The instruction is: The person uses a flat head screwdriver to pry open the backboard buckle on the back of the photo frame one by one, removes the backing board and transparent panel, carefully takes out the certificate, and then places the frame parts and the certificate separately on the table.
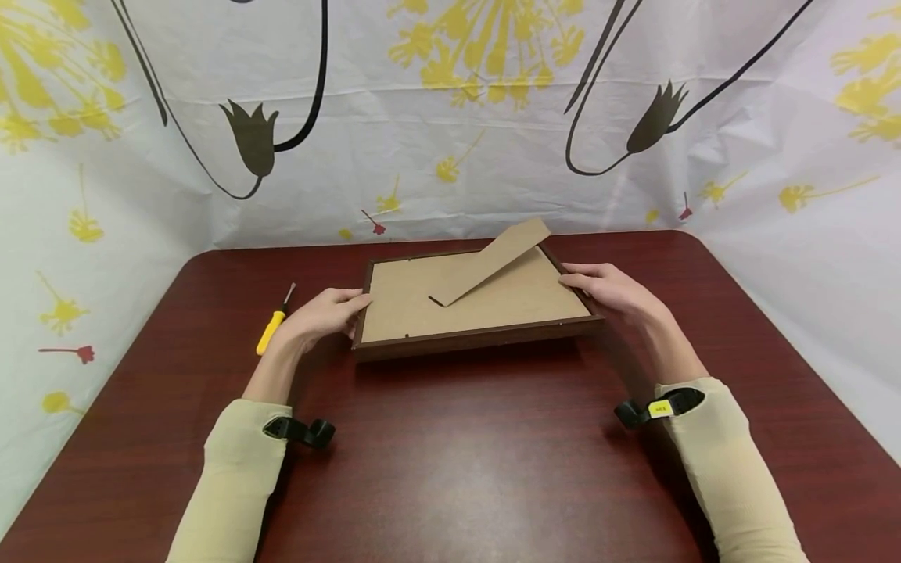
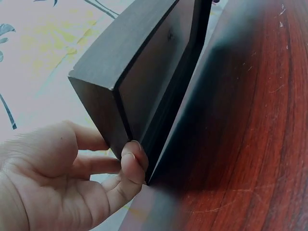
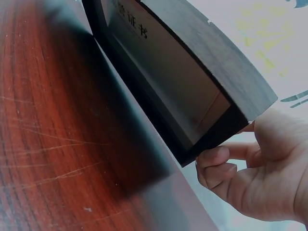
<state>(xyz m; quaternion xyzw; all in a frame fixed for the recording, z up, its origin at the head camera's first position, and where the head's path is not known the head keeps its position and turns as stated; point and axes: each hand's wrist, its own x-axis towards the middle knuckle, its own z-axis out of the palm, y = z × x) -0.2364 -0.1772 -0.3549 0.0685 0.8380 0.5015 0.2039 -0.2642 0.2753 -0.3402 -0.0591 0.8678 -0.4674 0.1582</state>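
A dark brown picture frame [image 1: 479,336] is held back side up, its near edge raised off the table. Its tan backing board [image 1: 394,293] carries a flap-like stand [image 1: 493,258] that sticks up at a slant. My left hand [image 1: 327,313] grips the left side, thumb on top; in the left wrist view its fingers [image 2: 134,161] curl under the rim. On the right side my right hand [image 1: 612,289] grips likewise, fingers [image 3: 216,166] bent beneath the edge. From below, the right wrist view shows the front pane [image 3: 159,62] with dark printed characters.
A screwdriver [image 1: 274,322] with a yellow handle lies left of the frame, close to the left hand. The dark red wooden table [image 1: 493,469] stretches toward me. Behind it hangs a white patterned curtain [image 1: 450,117], which also runs along both sides.
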